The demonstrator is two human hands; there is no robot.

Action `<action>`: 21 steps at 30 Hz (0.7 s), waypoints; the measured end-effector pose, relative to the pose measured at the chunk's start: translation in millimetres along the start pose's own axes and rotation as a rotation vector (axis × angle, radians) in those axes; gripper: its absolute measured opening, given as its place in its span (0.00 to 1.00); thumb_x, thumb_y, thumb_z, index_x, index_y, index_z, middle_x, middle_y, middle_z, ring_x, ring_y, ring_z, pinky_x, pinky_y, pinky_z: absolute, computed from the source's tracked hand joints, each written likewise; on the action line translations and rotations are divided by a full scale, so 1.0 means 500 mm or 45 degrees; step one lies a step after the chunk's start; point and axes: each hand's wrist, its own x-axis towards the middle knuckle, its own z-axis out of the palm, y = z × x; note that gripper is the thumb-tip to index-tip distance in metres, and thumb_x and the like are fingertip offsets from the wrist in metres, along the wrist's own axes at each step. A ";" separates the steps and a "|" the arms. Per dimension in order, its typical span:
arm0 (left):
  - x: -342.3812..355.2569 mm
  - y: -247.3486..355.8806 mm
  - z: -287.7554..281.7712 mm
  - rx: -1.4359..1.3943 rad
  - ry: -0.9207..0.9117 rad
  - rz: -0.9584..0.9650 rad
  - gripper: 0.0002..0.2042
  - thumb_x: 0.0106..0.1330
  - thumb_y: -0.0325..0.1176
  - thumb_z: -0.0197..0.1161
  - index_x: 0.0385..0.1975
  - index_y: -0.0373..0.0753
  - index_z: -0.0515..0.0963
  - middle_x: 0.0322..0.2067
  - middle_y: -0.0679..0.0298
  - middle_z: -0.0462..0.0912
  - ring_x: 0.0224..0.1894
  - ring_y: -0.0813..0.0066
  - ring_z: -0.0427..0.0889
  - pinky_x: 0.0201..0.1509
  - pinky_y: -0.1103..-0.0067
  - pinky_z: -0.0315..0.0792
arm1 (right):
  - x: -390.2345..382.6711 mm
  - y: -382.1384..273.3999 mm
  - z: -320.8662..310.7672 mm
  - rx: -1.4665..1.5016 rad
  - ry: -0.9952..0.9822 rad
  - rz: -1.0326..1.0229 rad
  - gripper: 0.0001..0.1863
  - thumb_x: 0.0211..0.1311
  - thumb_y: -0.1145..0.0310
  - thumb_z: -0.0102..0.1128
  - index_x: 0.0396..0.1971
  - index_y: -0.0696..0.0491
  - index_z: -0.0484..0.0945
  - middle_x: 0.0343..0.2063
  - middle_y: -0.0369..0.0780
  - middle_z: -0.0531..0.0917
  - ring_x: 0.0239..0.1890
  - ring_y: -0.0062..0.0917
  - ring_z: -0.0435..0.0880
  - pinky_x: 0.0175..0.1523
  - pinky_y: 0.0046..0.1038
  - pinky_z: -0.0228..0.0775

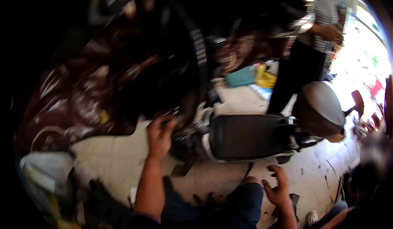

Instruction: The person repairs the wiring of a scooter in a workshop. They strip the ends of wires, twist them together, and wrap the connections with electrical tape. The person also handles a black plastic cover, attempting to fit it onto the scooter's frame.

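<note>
A large machine with glossy maroon panels (77, 98) and dark curved parts (194, 44) fills the upper left. My left hand (159, 132) reaches up to its dark lower edge, fingers bent and apart; whether they touch it is unclear. Below and right of that machine lies a black rectangular padded piece (249, 137) with a silver rim, joined to a rounded grey-brown piece (317, 106). My right hand (278, 190) is open just below the padded piece, fingers spread and curled, holding nothing. Much of the machine's underside is in shadow and slightly blurred.
A person (299, 61) in striped top and dark trousers stands behind at right. Another person's leg (335, 210) shows lower right. Green (239, 77) and yellow (264, 77) items lie on the tiled floor (106, 155). A pale bag (45, 167) is at left; a bright opening (366, 48) is at right.
</note>
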 end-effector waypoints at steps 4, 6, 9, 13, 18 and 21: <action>-0.012 0.019 -0.020 -0.238 0.032 -0.104 0.09 0.74 0.32 0.64 0.40 0.31 0.82 0.44 0.66 0.80 0.45 0.79 0.78 0.53 0.82 0.70 | -0.007 -0.006 -0.006 0.007 -0.038 -0.010 0.33 0.48 0.83 0.67 0.59 0.58 0.75 0.52 0.48 0.82 0.54 0.41 0.82 0.52 0.36 0.76; -0.019 0.011 -0.032 -0.422 0.085 -0.244 0.10 0.75 0.32 0.62 0.39 0.30 0.82 0.44 0.66 0.80 0.47 0.79 0.77 0.57 0.81 0.68 | -0.006 -0.013 -0.004 0.006 -0.064 0.003 0.32 0.48 0.82 0.66 0.59 0.58 0.75 0.52 0.48 0.82 0.54 0.41 0.82 0.52 0.35 0.76; -0.005 0.009 -0.041 -0.501 0.083 -0.166 0.07 0.74 0.29 0.61 0.38 0.31 0.82 0.46 0.67 0.79 0.51 0.80 0.76 0.61 0.81 0.66 | 0.000 -0.012 0.016 0.028 -0.063 -0.025 0.31 0.50 0.82 0.66 0.60 0.59 0.75 0.53 0.49 0.82 0.55 0.42 0.82 0.53 0.36 0.76; 0.006 0.029 -0.018 -0.410 0.149 -0.273 0.06 0.69 0.25 0.69 0.42 0.36 0.82 0.42 0.69 0.84 0.45 0.84 0.79 0.54 0.85 0.72 | -0.004 -0.012 -0.005 -0.079 -0.042 -0.009 0.25 0.55 0.78 0.68 0.55 0.60 0.77 0.51 0.51 0.83 0.52 0.45 0.83 0.53 0.36 0.77; -0.002 -0.017 -0.055 -0.375 0.028 -0.246 0.07 0.72 0.23 0.63 0.47 0.29 0.81 0.45 0.61 0.85 0.45 0.78 0.82 0.55 0.81 0.74 | -0.016 0.026 0.025 -0.002 -0.006 0.128 0.13 0.57 0.80 0.68 0.44 0.61 0.82 0.35 0.46 0.88 0.37 0.33 0.87 0.46 0.30 0.78; -0.002 -0.002 -0.045 -0.384 -0.007 -0.224 0.09 0.75 0.24 0.59 0.49 0.28 0.79 0.45 0.56 0.86 0.45 0.72 0.84 0.54 0.75 0.78 | -0.051 0.061 0.058 0.131 -0.015 0.409 0.03 0.59 0.79 0.68 0.33 0.62 0.83 0.27 0.45 0.87 0.28 0.27 0.86 0.39 0.27 0.78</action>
